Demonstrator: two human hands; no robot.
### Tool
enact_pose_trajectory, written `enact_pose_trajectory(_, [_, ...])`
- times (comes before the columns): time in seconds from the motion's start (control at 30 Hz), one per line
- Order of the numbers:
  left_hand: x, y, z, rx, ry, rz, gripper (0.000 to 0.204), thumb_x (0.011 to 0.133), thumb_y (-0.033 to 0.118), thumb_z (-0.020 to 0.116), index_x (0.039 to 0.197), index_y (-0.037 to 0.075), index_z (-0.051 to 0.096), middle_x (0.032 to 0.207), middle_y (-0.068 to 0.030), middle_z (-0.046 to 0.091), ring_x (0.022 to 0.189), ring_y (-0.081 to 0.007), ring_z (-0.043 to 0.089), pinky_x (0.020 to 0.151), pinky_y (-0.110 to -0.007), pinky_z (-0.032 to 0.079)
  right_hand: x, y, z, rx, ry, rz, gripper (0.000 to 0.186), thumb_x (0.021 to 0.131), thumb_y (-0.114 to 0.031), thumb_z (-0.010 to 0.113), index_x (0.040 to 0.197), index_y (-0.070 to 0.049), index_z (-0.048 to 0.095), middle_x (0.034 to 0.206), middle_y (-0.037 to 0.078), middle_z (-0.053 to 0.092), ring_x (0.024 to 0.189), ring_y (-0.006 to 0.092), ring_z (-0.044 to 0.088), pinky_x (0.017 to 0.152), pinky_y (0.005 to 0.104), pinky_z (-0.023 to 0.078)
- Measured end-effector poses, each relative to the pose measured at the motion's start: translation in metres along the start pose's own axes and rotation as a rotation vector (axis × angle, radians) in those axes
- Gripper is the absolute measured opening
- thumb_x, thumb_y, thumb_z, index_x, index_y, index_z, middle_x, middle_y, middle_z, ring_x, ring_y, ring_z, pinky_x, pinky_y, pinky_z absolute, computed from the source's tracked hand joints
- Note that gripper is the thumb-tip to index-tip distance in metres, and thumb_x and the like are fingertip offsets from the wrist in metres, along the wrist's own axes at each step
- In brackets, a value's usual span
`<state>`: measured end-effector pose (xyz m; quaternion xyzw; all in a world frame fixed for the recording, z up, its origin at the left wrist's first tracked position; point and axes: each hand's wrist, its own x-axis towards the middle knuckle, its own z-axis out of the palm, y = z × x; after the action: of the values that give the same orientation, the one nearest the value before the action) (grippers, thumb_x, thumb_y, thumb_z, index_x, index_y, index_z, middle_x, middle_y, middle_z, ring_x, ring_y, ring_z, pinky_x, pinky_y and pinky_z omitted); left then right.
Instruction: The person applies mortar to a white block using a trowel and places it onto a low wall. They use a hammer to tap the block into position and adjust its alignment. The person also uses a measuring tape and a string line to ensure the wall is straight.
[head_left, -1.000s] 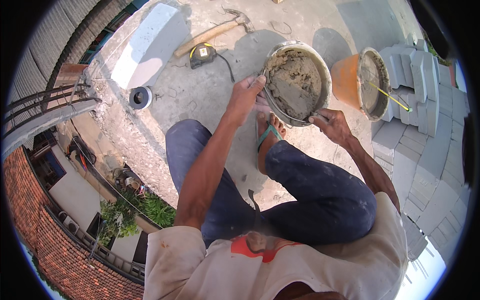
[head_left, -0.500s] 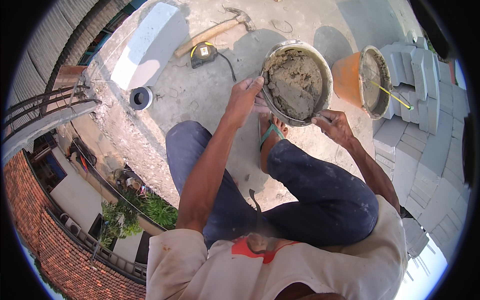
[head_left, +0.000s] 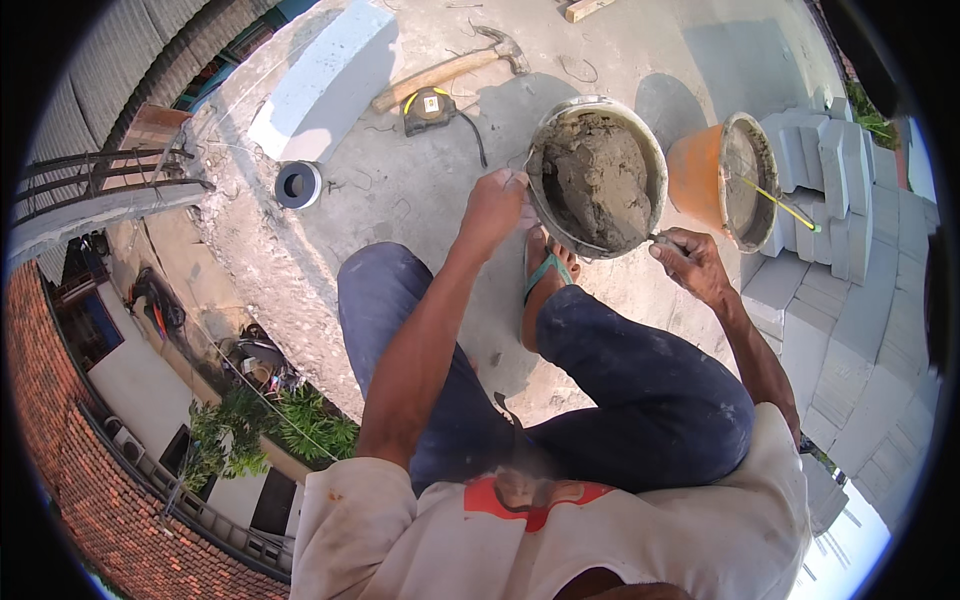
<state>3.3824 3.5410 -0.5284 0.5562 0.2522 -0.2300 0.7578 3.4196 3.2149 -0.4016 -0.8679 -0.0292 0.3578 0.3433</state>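
Note:
A round bucket (head_left: pixel 658 150) holds grey-brown wet mortar (head_left: pixel 600 170), heaped on one side with a dark hollow along the left and lower wall. My left hand (head_left: pixel 495 212) is closed at the bucket's left edge, thumb and fingers pinching it there. At the lower right of the rim, my right hand (head_left: pixel 695 262) has its fingers curled round a short mortar-grey piece; most of it is hidden, so its kind cannot be told. Just right of this bucket stands an orange bucket (head_left: pixel 695 178), its inside coated grey, with a thin yellow stick (head_left: pixel 780 202) across its mouth.
A claw hammer (head_left: pixel 450 75), a tape measure (head_left: pixel 428 110), a pale block (head_left: pixel 325 80) and a white roll (head_left: pixel 298 185) lie on the concrete. Grey blocks (head_left: pixel 850 200) are stacked at right. The slab's rough edge (head_left: pixel 275 270) drops away at left, beside protruding rebar (head_left: pixel 95 175).
Mortar in the bucket has shifted, leaving a darker hollow at the lower left. My right hand has moved slightly right and down from the rim. My left hand stays at the bucket's edge.

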Motion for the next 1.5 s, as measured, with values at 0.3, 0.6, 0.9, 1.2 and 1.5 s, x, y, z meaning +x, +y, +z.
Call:
enact_pose_trajectory(0.3, [-0.15, 0.045, -0.105, 0.381, 0.386, 0.432, 0.048, 0.101, 0.025, 0.066, 0.141, -0.001, 0.057, 0.132, -0.0225, 0.068, 0.123, -0.0303, 0.066, 0.105, -0.041, 0.051, -0.03, -0.043, 0.064, 0.169, -0.031, -0.025, 0.032, 0.1, -0.032, 0.073, 0.102, -0.001, 0.072, 0.066, -0.004, 0.055, 0.054, 0.0044, 0.046, 0.049, 0.0237, 0.035])
enact_pose_trajectory(0.6, [-0.19, -0.209, -0.205, 0.445, 1.211, 0.178, 0.051, 0.097, 0.024, 0.072, 0.137, -0.002, 0.057, 0.142, -0.0249, 0.056, 0.136, -0.0406, 0.051, 0.113, -0.047, 0.042, 0.043, -0.102, 0.225, 0.103, -0.252, -0.288, 0.029, 0.096, -0.025, 0.076, 0.099, 0.004, 0.072, 0.075, 0.002, 0.063, 0.069, 0.0097, 0.053, 0.063, 0.0302, 0.046])
enact_pose_trajectory(0.9, [-0.209, -0.319, -0.162, 0.728, 1.262, 0.105, 0.078, 0.093, 0.03, 0.073, 0.161, 0.016, 0.038, 0.171, -0.0115, 0.028, 0.156, -0.037, 0.027, 0.126, -0.054, 0.022, 0.137, -0.163, 0.404, -0.082, -0.354, -0.598, 0.029, 0.089, -0.023, 0.078, 0.095, 0.004, 0.07, 0.073, 0.007, 0.064, 0.067, 0.0148, 0.053, 0.065, 0.0349, 0.047])
enact_pose_trajectory(1.2, [-0.227, -0.313, -0.165, 0.698, 1.256, 0.058, 0.075, 0.095, 0.028, 0.069, 0.162, 0.017, 0.036, 0.17, -0.0112, 0.029, 0.156, -0.0364, 0.026, 0.126, -0.056, 0.021, 0.144, -0.28, 0.537, 0.504, -0.888, -0.156, 0.027, 0.097, -0.022, 0.073, 0.112, -0.002, 0.063, 0.074, 0.001, 0.056, 0.063, 0.0105, 0.054, 0.052, 0.033, 0.043])
enact_pose_trajectory(1.5, [-0.217, -0.308, -0.166, 0.671, 1.234, 0.133, 0.078, 0.093, 0.027, 0.071, 0.162, 0.015, 0.037, 0.17, -0.0121, 0.029, 0.157, -0.0366, 0.025, 0.124, -0.058, 0.022, 0.242, -0.325, 0.604, 0.907, -1.153, 0.241, 0.031, 0.11, -0.038, 0.051, 0.107, -0.008, 0.057, 0.077, -0.001, 0.05, 0.056, 0.0105, 0.046, 0.048, 0.0274, 0.041])
